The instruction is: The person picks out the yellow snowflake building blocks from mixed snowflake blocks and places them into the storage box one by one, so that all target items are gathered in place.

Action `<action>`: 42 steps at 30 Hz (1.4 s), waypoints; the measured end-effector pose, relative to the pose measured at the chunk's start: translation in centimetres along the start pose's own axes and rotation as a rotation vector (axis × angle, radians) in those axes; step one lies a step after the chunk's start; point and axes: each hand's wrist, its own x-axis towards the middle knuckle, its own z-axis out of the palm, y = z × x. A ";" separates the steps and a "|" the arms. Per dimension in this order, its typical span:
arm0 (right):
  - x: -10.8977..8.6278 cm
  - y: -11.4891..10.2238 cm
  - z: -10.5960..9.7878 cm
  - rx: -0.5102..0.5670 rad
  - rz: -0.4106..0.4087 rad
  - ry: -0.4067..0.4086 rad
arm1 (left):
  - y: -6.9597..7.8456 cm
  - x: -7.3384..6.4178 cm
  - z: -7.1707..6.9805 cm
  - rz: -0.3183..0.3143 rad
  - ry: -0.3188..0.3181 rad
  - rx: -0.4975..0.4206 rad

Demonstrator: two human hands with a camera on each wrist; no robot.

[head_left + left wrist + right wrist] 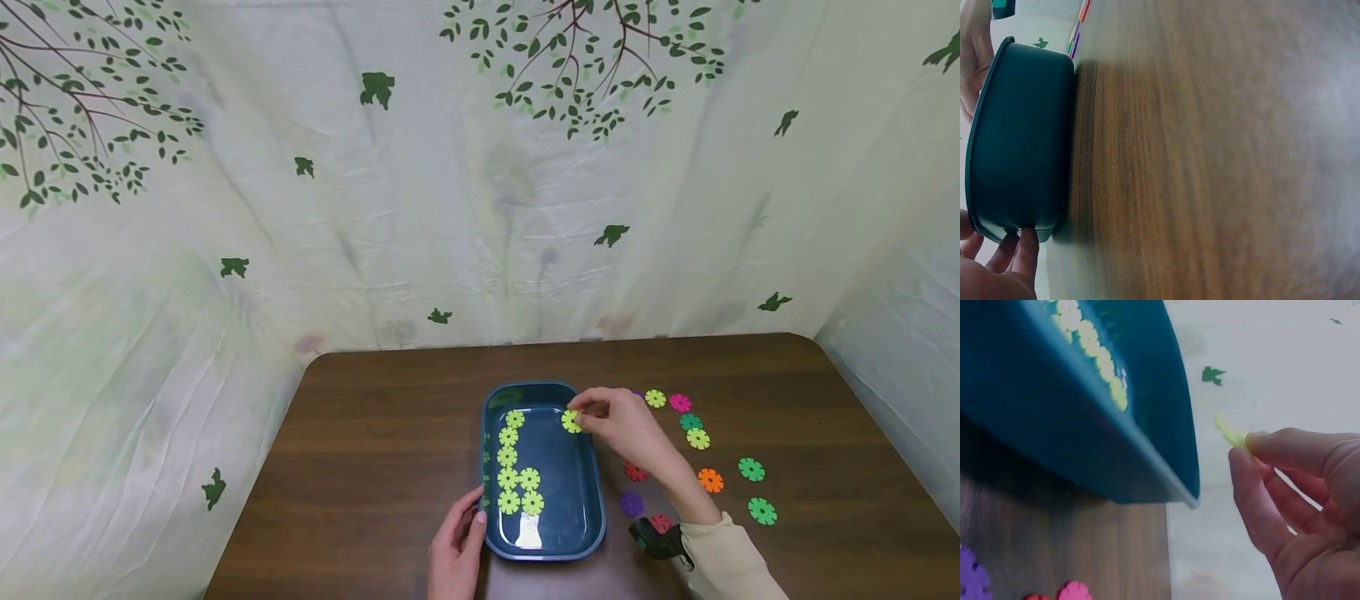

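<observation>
A blue tray [566,533] stands on the table with several yellow-green flower-shaped discs [507,457] laid inside along its left part. My right hand [618,421] pinches one more yellow-green flower-shaped disc [571,421] between thumb and fingertips, over the tray's far right rim. In the right wrist view this disc [1230,434] is seen nearly edge-on, raised off the tray's floor. At the tray's near left side, my left hand [456,546] holds the rim; its fingers [1027,253] press the outer wall in the left wrist view.
Right of the tray lie loose discs: a purple one [632,503], an orange one [711,480], green ones [752,469], a pink one [680,402] and yellow ones [698,438]. Some sit under or beside the right forearm. A printed cloth [480,208] hangs behind the table [375,467].
</observation>
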 end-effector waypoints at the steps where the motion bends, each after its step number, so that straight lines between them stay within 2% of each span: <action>1: 0.1 -0.2 0.1 -0.005 0.005 -0.004 | 0.0 0.0 0.0 -0.001 -0.001 0.002; 10: 1.3 -1.1 1.1 -0.013 0.058 -0.077 | 0.0 0.0 0.0 0.001 -0.007 0.009; 16: 2.0 -1.2 2.0 0.016 0.039 -0.136 | 0.0 0.0 -0.1 0.010 -0.004 0.000; 23: 2.7 -1.0 3.3 0.053 0.031 -0.188 | 0.2 0.0 0.0 -0.008 -0.003 0.022; 32: 3.0 -1.1 5.1 0.016 0.021 -0.198 | 0.1 -0.1 0.0 0.017 0.004 0.003; 42: 3.6 -0.6 6.7 -0.023 0.027 -0.228 | 0.2 -0.2 0.1 0.009 0.008 0.010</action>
